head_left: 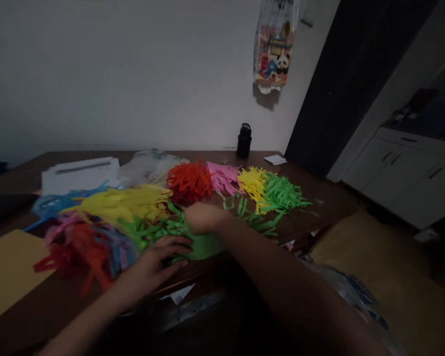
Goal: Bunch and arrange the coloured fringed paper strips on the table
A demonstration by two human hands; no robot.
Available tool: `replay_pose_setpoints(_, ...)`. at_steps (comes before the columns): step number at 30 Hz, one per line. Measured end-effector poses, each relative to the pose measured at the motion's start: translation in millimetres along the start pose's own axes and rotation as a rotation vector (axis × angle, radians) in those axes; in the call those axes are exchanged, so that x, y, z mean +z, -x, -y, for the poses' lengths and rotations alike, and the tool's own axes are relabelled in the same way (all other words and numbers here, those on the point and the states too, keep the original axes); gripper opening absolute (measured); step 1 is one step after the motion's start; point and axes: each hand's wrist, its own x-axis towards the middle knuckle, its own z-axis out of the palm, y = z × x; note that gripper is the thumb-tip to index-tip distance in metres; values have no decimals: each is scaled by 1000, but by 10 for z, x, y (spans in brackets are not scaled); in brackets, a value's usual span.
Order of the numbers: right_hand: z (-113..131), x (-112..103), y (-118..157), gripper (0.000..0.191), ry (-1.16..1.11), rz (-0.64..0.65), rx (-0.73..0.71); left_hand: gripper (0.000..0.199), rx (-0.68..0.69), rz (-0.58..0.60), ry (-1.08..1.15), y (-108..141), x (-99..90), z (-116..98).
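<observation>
Head view: both my hands work on the green fringed paper sheet, which lies at the near edge of the dark wooden table. My left hand rests flat, fingers spread, on the sheet's left portion, where its cut strips fan out. My right hand is loosely curled on the sheet's far edge; I cannot tell whether the fingers pinch a strip or only press on it.

Step in hand, as I judge it: steadying and sorting the green fringe. The next move calls for a firm hold by the left hand while the right separates single strips without tearing them.

Beyond my left hand lies a yellow fringed paper bundle; left of it, a red and orange fringed paper bundle. Beyond my right hand sits a red shredded paper pile. A black bottle stands well beyond both hands.
</observation>
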Motion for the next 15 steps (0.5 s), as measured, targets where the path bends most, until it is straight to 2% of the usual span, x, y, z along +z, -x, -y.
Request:
replay_pose_setpoints(3,-56,-14,365,17,16,-50,68,19,22,-28,-14,20,24,3)
replay_pose_setpoints(6,-108,183,849,13,-30,-107,42,21,40,-50,-14,48,32,-6)
replay_pose_setpoints(8,-147,377,1072,18,-182,-293,49,21,22,-44,-3,67,24,-12)
replay_pose_setpoints(9,-168,469,1139,23,-233,-335,50,21,5,-36,5,77,18,-14)
replay_pose_setpoints(11,-208,610,1191,20,-282,-377,48,20,-32,-22,21,94,5,-17)
replay_pose_setpoints(15,-257,665,1137,5,-224,-319,97,17,-78,-37,30,129,4,-7)
